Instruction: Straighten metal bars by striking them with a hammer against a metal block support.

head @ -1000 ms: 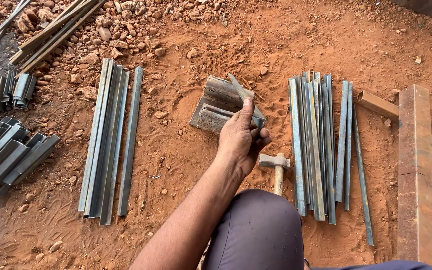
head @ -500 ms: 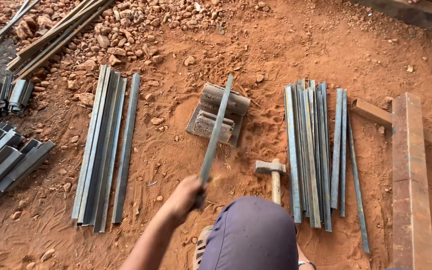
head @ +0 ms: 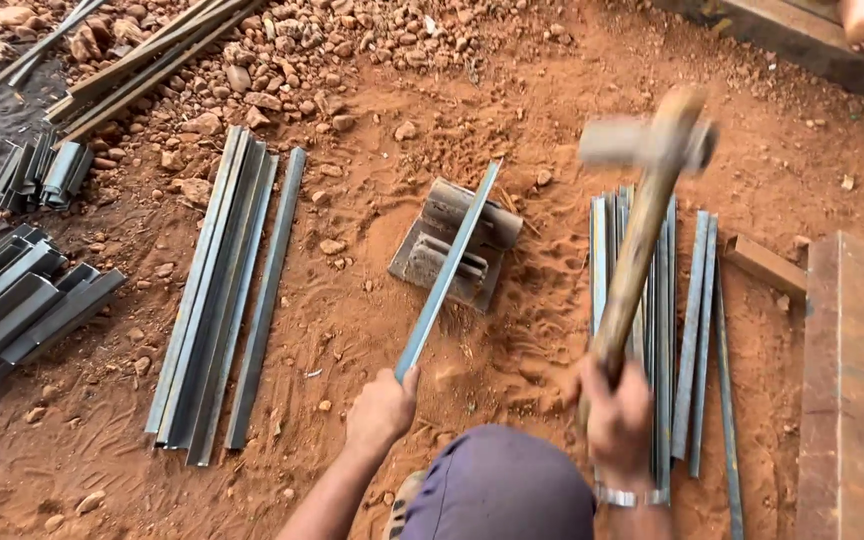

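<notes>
Metal strip (head: pixel 449 270) angled up-right across iron block (head: pixel 457 245), hammer (head: pixel 642 200) raised

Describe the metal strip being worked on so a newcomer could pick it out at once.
Find the grey metal block on the red dirt between two piles of flat strips. One strip lies slanted across it, its near end in the left hand. Unlike the piled ones, it lies alone.

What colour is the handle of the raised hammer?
Light brown, bare wood, on the wooden hammer handle in the right hand; head view.
</notes>
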